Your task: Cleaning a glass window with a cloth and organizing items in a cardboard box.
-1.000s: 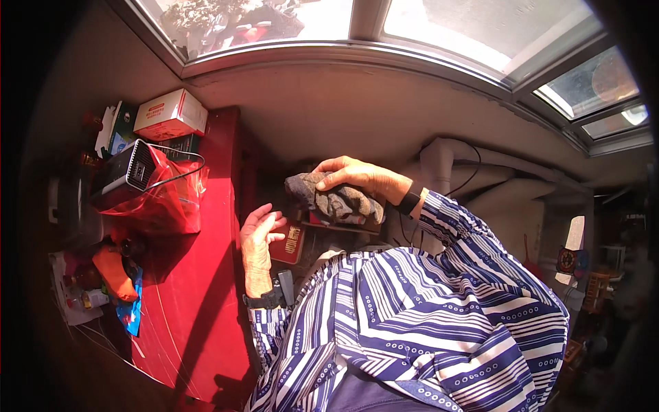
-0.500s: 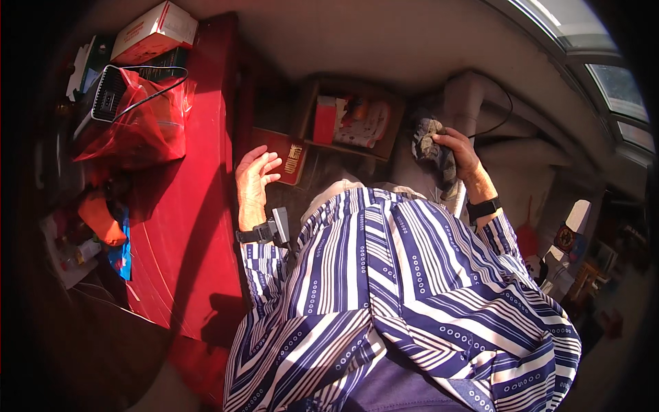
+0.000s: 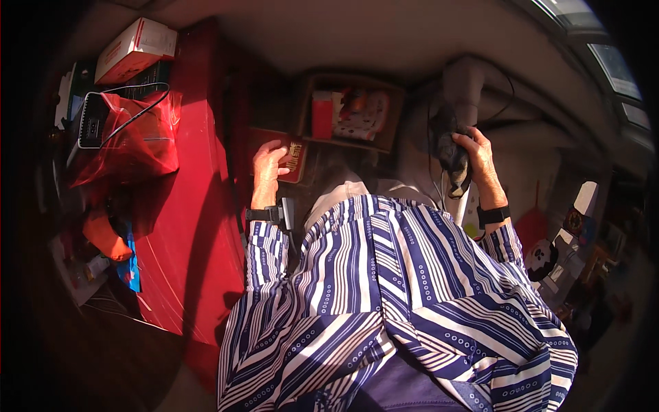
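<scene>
My right hand point(image 3: 478, 154) grips a dark crumpled cloth point(image 3: 451, 156), which hangs down in shadow beside a pale grey upright pipe-like form point(image 3: 461, 86). My left hand point(image 3: 268, 165) is held out over the left side with its fingers loosely bent and apart, and nothing shows in it. Just beyond it lies a flat red box with gold lettering point(image 3: 295, 163), partly covered by the fingers. An open brown box point(image 3: 391, 113) stands between and beyond my hands, holding a red-and-white carton point(image 3: 322, 118) and other small things.
A red tabletop point(image 3: 195, 199) runs along my left. On it are a white-and-red carton point(image 3: 134, 51), a black device point(image 3: 91, 127), a translucent red bag point(image 3: 147, 147) and an orange item point(image 3: 105, 235). Windows point(image 3: 616, 69) are at upper right, with clutter below, including a red dustpan-like shape point(image 3: 530, 226).
My right hand has moved slightly right with the cloth, which now hangs lower and darker. My left hand has shifted right, nearer the red box, its fingers more bent.
</scene>
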`<control>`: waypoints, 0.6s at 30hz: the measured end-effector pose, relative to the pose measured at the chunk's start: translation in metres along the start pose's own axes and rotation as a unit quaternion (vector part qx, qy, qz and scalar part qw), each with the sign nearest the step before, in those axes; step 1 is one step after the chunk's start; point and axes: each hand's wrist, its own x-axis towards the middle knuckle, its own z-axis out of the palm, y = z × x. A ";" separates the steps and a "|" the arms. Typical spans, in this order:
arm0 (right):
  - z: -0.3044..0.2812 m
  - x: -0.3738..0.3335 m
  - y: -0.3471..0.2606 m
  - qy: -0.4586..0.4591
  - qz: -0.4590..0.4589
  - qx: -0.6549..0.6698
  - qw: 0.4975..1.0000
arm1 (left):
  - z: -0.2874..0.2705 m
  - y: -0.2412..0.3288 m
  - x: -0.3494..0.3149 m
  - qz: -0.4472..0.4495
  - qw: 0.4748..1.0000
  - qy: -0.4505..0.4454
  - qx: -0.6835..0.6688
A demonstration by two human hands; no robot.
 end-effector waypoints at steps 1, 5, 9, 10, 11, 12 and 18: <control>-0.002 -0.002 0.004 -0.001 0.006 0.007 1.000 | 0.010 -0.002 0.010 0.003 0.999 0.011 0.046; 0.006 -0.024 0.020 -0.008 0.034 0.011 0.999 | 0.028 -0.027 0.086 0.006 0.984 0.014 0.178; 0.022 -0.046 0.036 -0.045 0.104 -0.023 0.993 | 0.041 -0.080 0.168 0.029 0.950 -0.006 0.311; 0.021 -0.050 0.046 -0.044 0.118 -0.037 0.991 | 0.055 -0.077 0.172 0.026 0.947 -0.019 0.320; 0.023 -0.053 0.055 -0.041 0.129 -0.022 0.991 | 0.069 -0.075 0.176 0.018 0.932 -0.015 0.363; 0.023 -0.057 0.060 -0.036 0.139 -0.009 0.990 | 0.085 -0.067 0.176 0.012 0.916 -0.013 0.402; 0.030 -0.063 0.082 -0.023 0.217 0.038 0.975 | 0.094 -0.102 0.258 0.057 0.856 -0.073 0.509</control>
